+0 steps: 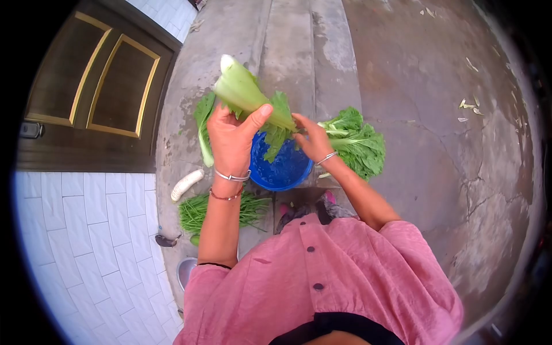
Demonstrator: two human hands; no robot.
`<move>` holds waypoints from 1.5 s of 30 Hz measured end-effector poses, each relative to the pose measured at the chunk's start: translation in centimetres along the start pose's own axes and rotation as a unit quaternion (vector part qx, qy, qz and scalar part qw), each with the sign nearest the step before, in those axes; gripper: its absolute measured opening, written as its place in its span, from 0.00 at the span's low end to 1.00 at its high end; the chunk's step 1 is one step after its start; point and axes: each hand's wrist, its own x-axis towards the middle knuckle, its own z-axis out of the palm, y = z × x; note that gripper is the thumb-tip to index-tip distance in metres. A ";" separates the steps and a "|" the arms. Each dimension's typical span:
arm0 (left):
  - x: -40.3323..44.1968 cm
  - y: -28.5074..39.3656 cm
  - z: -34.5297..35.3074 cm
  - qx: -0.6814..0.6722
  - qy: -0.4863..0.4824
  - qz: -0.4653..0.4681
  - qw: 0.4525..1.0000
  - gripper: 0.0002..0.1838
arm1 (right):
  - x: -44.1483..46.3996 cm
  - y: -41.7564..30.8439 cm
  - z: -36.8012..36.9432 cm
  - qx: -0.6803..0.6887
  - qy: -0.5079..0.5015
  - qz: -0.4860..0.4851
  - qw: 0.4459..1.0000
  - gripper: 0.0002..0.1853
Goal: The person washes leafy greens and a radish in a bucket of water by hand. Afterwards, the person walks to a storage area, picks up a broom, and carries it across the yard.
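Observation:
My left hand (pixel 233 138) is closed round a head of leafy greens (pixel 244 89), its thumb laid along the pale stalk. The white root end points up and away, and green leaves hang at the near right side. My right hand (pixel 312 140) pinches the leafy end of the same greens; its fingertips are partly hidden. Directly beneath, a blue bucket (pixel 280 172) holds what looks like water. More leafy greens (pixel 362 146) lie to the right of the bucket, and another leafy stalk (pixel 204 129) rests on its left, partly behind my left hand.
On the concrete step (pixel 287 40) near my left arm are a white radish (pixel 187 185), a pile of thin green stems (pixel 207 213), a dark eggplant-like thing (pixel 167 240) and a metal bowl (pixel 185 271). A brown door (pixel 109 86) and tiled wall (pixel 92 241) border the left.

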 end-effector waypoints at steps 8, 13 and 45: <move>1.3 -4.7 2.6 -0.204 0.011 -0.049 0.978 0.12 | -1.7 0.3 -13.5 -0.172 0.089 -0.050 0.980 0.18; -0.2 -14.2 5.7 -0.353 0.043 -0.315 0.880 0.06 | -5.3 6.1 -18.1 -0.263 0.095 -0.004 0.960 0.17; -6.7 -22.7 -15.1 -0.218 0.179 -0.369 0.885 0.13 | -5.9 20.8 -3.1 -0.139 0.019 0.229 0.963 0.19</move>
